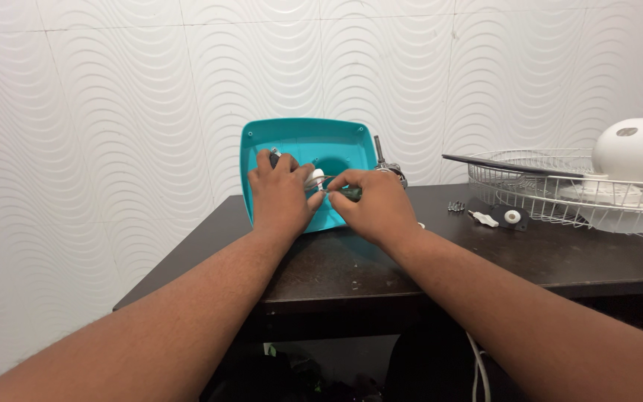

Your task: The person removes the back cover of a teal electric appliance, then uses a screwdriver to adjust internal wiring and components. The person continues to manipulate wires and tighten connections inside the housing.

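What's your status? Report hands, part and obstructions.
Left hand braces teal housing, fingers on white piece. Right hand grips green-handled tool. Wire guard off right, nothing blocking.

— Where is there room on the table [351,268]?

— The dark top in front of the hands lies bare to the near edge, and so does its left corner.

— And what blocks the way?

— The upright teal cover [303,149] stands against the wall with both hands pressed to it. To the right lie small screws [455,206] and a white knob [513,217], then the wire guard [560,195] and white dome [638,149] fill that end.
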